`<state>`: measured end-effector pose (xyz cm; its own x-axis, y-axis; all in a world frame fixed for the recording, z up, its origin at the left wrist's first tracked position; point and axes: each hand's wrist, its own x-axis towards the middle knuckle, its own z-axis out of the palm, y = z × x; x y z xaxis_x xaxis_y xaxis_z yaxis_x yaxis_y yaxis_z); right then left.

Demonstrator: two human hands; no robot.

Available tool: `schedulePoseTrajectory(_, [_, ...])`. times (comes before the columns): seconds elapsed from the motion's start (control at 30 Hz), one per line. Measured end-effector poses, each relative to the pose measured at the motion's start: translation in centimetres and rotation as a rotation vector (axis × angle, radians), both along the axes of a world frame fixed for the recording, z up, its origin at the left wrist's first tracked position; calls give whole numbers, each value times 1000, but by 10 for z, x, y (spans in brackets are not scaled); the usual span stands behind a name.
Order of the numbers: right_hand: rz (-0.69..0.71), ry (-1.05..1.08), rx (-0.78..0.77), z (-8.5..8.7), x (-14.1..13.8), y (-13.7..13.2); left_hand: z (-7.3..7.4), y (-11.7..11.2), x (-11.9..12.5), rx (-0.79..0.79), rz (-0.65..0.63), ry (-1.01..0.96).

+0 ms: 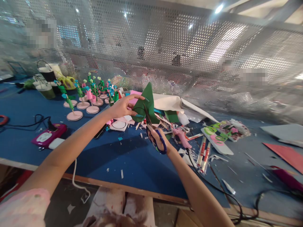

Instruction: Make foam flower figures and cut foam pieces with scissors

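Left hand [123, 106] pinches green paper [148, 96]; right hand [159, 138] grips scissors [147, 118]; red-lettered packets [202, 151] illegible.

Green sheet [150, 97]: paper, matt, smooth. Scissors [148, 119]: dark metal blades, smooth blue plastic handles. Glue gun [181, 138]: pink plastic, smooth, slight sheen. Purple power box [52, 136]: hard plastic, glossy. Round bases [74, 116]: card by the look of it from here, pale, matt. Clear wrap [195, 115]: thin plastic, shiny, creased. Red sheet [285, 154]: paper-like, flat finish. Tabletop [132, 164]: smooth blue, low sheen; front edge [137, 190] looks wooden. Screen [165, 47]: perforated metal, silvery. Sleeve [26, 208]: soft cloth.
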<state>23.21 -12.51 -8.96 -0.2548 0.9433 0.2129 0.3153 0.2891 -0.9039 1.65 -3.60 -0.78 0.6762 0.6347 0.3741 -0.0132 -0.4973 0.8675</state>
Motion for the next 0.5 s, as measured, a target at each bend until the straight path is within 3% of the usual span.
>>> schedulePoseTrajectory(0.5, [30,37,9,0,-1,-1,0,-3,-1,1,-4,31])
